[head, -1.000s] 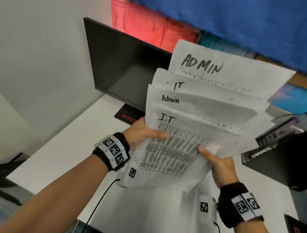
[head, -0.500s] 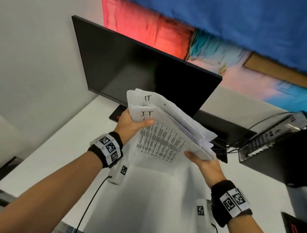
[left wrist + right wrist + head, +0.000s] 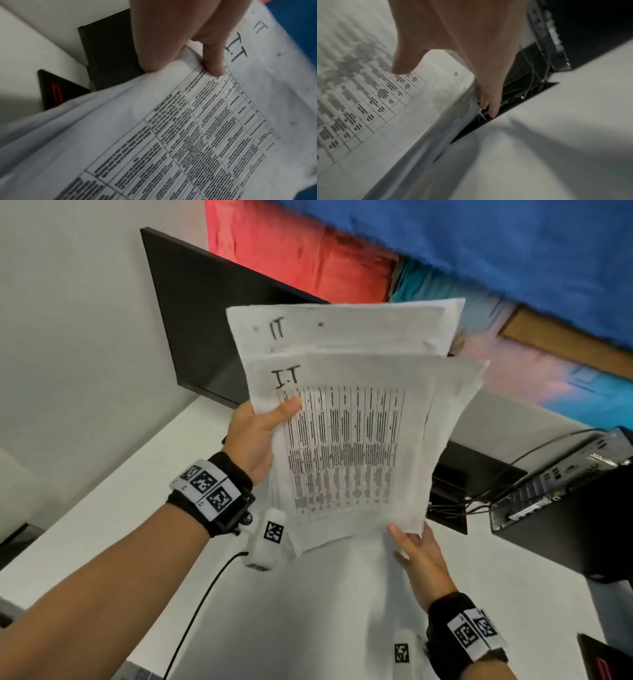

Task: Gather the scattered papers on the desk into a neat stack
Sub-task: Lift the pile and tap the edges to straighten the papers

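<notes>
A bundle of printed papers stands upright in the air above the white desk. The front sheet carries a table and "I.T"; a sheet marked "IT" sticks out above it, and other edges show at the right. My left hand grips the left edge, its thumb lying on the front sheet. My right hand holds the bottom right corner. Its thumb lies on the front of the papers and its fingers reach behind the edge.
A black monitor stands behind the papers against the wall, its base on the desk. A black computer case sits at the right, with cables in a desk cutout. A black cable runs under my left wrist.
The fanned sheets, with "ADMIN" pages showing, have closed up into a tighter bundle. It tipped flat and is upright again. My right hand slid from the front sheet to the bottom right corner.
</notes>
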{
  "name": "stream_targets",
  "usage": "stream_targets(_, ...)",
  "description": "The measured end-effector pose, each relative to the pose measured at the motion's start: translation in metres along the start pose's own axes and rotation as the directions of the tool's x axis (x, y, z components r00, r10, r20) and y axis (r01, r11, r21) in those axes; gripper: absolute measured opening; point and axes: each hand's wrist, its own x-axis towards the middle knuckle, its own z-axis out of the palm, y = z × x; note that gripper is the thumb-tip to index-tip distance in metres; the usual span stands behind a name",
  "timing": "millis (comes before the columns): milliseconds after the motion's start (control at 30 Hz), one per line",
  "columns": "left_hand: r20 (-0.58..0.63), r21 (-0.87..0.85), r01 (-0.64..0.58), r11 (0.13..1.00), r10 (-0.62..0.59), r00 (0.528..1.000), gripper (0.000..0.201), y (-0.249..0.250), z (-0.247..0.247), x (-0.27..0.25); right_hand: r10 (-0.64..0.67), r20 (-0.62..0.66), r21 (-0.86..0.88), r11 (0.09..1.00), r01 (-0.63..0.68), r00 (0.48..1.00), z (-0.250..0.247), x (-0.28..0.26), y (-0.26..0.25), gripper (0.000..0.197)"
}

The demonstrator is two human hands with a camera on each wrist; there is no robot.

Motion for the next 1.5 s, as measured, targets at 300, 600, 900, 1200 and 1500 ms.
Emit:
stream_targets(300, 0.134, -0.322, 0.195, 0.926, -0.16, 0.978, 0.05, -0.006, 0.002, -0.007, -0.038, 0.088, 0.493, 0.87, -0.011, 0.995, 0.008, -0.001, -0.021, 0.088)
stream_targets(600, 0.146, -0.268, 0.335, 0.903, -0.305, 0.941, 0.047, -0.023, -0.021, -0.024, 0.012, -0.004, 0.416, 0.91, -0.009, 1.0, -0.009, -0.002, -0.025, 0.047)
stream_targets(900, 0.094, 0.002, 0.379, 0.925, -0.378, 0.921, 0.064, 0.016, -0.072, -0.021, 0.001, -0.085, 0.3, 0.954, 0.025, 0.996, -0.05, -0.013, -0.037, 0.042)
stream_targets(1200, 0.192, 0.604, 0.277, 0.747, -0.474, 0.859, 0.04, -0.001, -0.07, -0.032, 0.018, -0.073, 0.265, 0.964, 0.002, 0.997, -0.054, -0.023, -0.029, 0.046)
stream_targets(1500, -0.047, 0.678, 0.26, 0.688, -0.312, 0.949, 0.047, -0.054, -0.066, -0.032, -0.079, -0.064, 0.126, 0.988, 0.087, 0.995, -0.025, -0.022, -0.039, 0.025)
